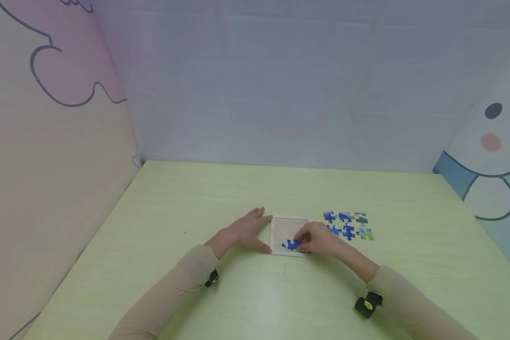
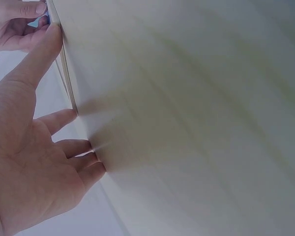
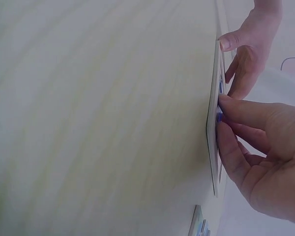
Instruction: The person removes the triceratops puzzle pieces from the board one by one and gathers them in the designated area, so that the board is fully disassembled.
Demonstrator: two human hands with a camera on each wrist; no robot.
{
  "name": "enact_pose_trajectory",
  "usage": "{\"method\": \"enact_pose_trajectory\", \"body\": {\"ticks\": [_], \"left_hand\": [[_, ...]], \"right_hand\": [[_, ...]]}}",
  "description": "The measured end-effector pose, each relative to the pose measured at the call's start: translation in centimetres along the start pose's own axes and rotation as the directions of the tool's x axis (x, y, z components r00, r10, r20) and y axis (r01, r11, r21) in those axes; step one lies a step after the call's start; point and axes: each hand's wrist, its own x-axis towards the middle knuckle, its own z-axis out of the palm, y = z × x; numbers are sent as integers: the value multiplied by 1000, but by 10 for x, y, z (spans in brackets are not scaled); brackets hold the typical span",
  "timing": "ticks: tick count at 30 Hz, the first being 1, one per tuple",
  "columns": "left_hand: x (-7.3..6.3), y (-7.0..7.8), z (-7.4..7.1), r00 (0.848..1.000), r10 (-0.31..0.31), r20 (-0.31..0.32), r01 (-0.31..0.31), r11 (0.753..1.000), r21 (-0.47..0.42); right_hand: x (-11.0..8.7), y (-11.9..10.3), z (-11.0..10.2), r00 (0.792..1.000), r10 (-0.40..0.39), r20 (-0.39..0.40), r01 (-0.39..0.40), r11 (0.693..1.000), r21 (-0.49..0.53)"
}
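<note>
A shallow square puzzle tray (image 1: 289,225) with a pale rim lies flat on the table. Inside it, near the front edge, is a blue jigsaw piece (image 1: 292,244). My right hand (image 1: 318,238) is over the tray's front right corner. Its thumb and fingers pinch a blue jigsaw piece (image 3: 220,117), mostly hidden behind the fingertips. At the tray's left side, my left hand (image 1: 250,230) is spread, with its thumb at the front left corner and a finger at the back left corner. In the left wrist view the other fingertips of the left hand (image 2: 44,152) rest on the tabletop.
Several loose jigsaw pieces (image 1: 348,231), blue, green and white, lie in rows to the right of the tray, partly behind my right hand. The pale green table (image 1: 221,189) meets a plain wall at the back. Printed panels stand on both sides.
</note>
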Motion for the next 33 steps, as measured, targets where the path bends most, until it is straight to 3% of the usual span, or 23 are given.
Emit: {"method": "enact_pose_trajectory", "body": {"ticks": [16, 33], "left_hand": [[1, 0, 1, 1000, 9, -10, -9, 1000, 12], [5, -4, 3, 1000, 7, -3, -7, 999, 31]], "right_hand": [[0, 0, 0, 1000, 5, -3, -5, 1000, 19], [-6, 2, 3, 993, -98, -66, 96, 995, -25]]}}
